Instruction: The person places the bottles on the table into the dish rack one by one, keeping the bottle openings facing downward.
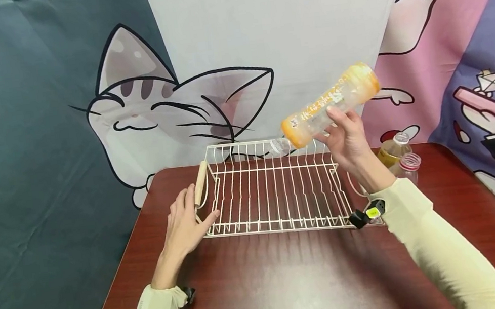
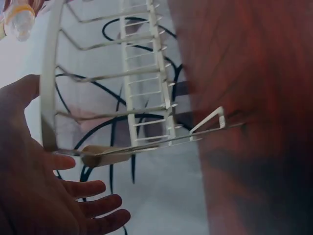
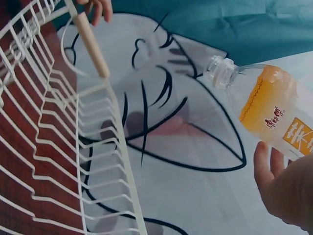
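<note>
My right hand (image 1: 348, 138) grips an uncapped clear plastic bottle (image 1: 316, 113) with an orange and white label. The bottle is held tilted above the back of a white wire dish rack (image 1: 272, 169), its mouth pointing down to the left. In the right wrist view, the bottle (image 3: 274, 110) has a bare threaded neck and looks drained. My left hand (image 1: 185, 228) is at the rack's left end beside a pale wooden handle (image 1: 201, 182), fingers extended and thumb spread toward the front corner. The left wrist view has the fingers straight just outside the rack frame.
Behind my right forearm stand two more uncapped bottles, one with a yellow label (image 1: 389, 154) and one with a pinkish-red neck ring (image 1: 410, 160). The rack stands on a reddish-brown table (image 1: 280, 283). A cartoon-cat backdrop (image 1: 227, 100) hangs behind the table's far edge.
</note>
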{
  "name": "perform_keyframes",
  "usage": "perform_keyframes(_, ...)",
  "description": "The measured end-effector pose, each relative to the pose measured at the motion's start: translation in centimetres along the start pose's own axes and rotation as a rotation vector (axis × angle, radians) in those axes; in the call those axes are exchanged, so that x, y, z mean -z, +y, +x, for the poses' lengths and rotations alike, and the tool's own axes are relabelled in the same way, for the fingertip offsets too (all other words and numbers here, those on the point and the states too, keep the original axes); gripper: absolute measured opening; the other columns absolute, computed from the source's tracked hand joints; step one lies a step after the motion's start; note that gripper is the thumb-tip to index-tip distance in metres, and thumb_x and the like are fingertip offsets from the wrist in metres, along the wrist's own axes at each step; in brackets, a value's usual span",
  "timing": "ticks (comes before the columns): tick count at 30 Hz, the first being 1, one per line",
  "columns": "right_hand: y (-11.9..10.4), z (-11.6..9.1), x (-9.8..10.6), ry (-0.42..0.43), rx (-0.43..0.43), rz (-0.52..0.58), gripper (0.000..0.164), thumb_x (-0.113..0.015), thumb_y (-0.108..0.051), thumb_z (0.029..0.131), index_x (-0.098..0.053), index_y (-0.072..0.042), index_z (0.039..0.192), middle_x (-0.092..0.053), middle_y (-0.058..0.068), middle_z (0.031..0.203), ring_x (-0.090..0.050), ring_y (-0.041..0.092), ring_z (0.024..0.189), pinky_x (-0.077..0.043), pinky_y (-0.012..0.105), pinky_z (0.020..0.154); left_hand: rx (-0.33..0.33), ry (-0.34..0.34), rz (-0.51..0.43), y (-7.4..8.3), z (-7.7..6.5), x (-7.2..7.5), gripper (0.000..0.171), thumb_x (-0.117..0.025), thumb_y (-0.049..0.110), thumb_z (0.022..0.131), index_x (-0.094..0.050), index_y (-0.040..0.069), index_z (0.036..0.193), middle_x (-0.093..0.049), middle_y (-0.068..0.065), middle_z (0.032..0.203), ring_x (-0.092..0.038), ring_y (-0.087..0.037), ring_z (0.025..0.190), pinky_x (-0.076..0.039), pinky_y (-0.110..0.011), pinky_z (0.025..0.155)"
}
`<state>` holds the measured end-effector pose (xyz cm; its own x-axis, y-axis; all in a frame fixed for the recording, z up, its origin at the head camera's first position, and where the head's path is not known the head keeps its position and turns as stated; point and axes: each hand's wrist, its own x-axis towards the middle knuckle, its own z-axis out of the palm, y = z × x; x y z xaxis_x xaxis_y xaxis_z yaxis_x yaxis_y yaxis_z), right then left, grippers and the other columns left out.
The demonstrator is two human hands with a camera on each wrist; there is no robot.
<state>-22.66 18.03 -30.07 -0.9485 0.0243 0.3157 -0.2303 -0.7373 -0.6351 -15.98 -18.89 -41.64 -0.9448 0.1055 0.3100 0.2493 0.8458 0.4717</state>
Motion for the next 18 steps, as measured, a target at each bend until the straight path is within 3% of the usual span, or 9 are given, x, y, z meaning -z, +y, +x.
perform_keyframes(4,0.7,1.5,0.2,0.05,-0.117,-0.212,0.032,-0.07,-0.009,0.091,-0.052,-0.01,0.117,-0.061,0.007,0.106,-0.068,0.02,0.086,-0.057,0.035,0.069,0.021,-0.057,-0.006,0.0,-0.1,-0.9,0.097,-0.067,0.056,0.086,-0.022,0.006,0.156,-0.029,-0.022,0.151,-0.034,-0.045,0.131,-0.034,-0.064,0.096)
perform_keyframes(7,1.6,2.6,0.5,0.084,-0.2,-0.418,0.044,-0.068,-0.014,0.093,-0.043,-0.01,0.129,-0.058,0.008,0.114,-0.067,0.018,0.088,-0.057,0.032,0.067,0.021,-0.077,-0.02,0.0,-0.2,-1.3,0.098,-0.068,0.056,0.085,-0.021,0.007,0.157,-0.029,-0.021,0.152,-0.035,-0.044,0.131,-0.034,-0.062,0.096)
perform_keyframes(11,3.1,3.7,0.9,0.139,-0.283,-0.688,0.057,-0.07,-0.025,0.092,-0.032,-0.011,0.132,-0.054,0.008,0.117,-0.063,0.017,0.091,-0.057,0.031,0.068,0.024,-0.087,-0.017,0.0,-0.3,-1.4,0.101,-0.069,0.055,0.084,-0.019,0.007,0.157,-0.028,-0.019,0.153,-0.035,-0.043,0.131,-0.034,-0.062,0.097)
perform_keyframes(14,4.1,4.4,1.0,0.148,-0.318,-0.808,0.061,-0.071,-0.03,0.091,-0.028,-0.01,0.129,-0.052,0.011,0.119,-0.061,0.02,0.094,-0.057,0.035,0.073,0.024,-0.094,0.004,0.0,-0.4,-1.4,0.105,-0.07,0.056,0.083,-0.016,0.005,0.157,-0.027,-0.019,0.153,-0.035,-0.044,0.131,-0.033,-0.062,0.098)
perform_keyframes(18,5.4,4.9,1.1,0.123,-0.351,-0.866,0.062,-0.071,-0.028,0.091,-0.026,-0.008,0.129,-0.049,0.015,0.121,-0.058,0.025,0.103,-0.055,0.044,0.083,0.018,-0.099,0.022,0.0,-0.5,-1.4,0.108,-0.072,0.055,0.082,-0.015,0.003,0.157,-0.026,-0.02,0.153,-0.035,-0.046,0.131,-0.034,-0.062,0.097)
